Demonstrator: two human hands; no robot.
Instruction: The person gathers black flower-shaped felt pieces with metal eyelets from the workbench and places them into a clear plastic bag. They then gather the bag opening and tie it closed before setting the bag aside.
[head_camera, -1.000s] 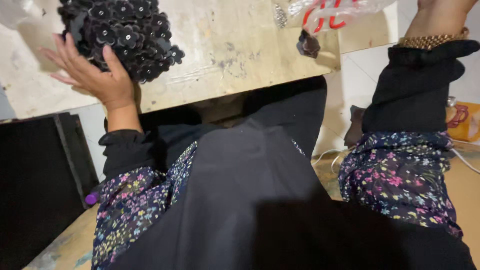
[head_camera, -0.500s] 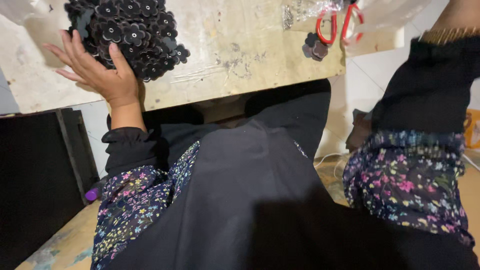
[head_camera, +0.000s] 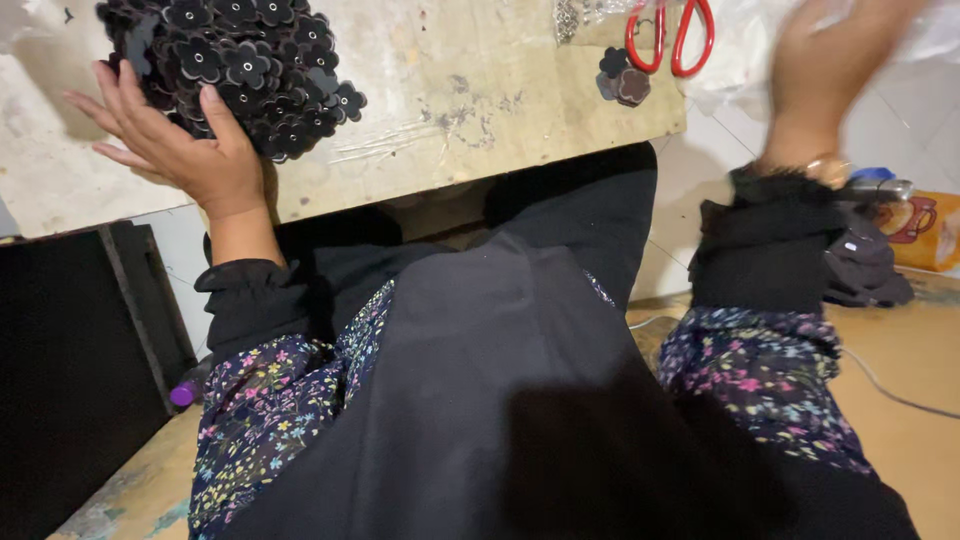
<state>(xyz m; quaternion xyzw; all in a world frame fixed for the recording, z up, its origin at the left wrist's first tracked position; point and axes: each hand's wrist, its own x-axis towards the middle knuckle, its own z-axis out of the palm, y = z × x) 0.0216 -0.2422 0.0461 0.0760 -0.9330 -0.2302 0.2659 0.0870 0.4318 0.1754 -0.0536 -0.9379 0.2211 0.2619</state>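
With your left hand (head_camera: 185, 150) cupped open against the flower pile (head_camera: 245, 65) at 11 o'clock and your blurred right hand (head_camera: 830, 60), grip indeterminate, at 1 o'clock, flowers may slide off the board (head_camera: 480, 110).

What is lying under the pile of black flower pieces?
The pile of black flower pieces rests on a worn wooden board, the left hand cupping its near edge. Whatever lies beneath the heap itself is covered.

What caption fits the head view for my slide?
Left hand cups a pile of black flower pieces on a worn board; blurred right hand raised near red scissors.
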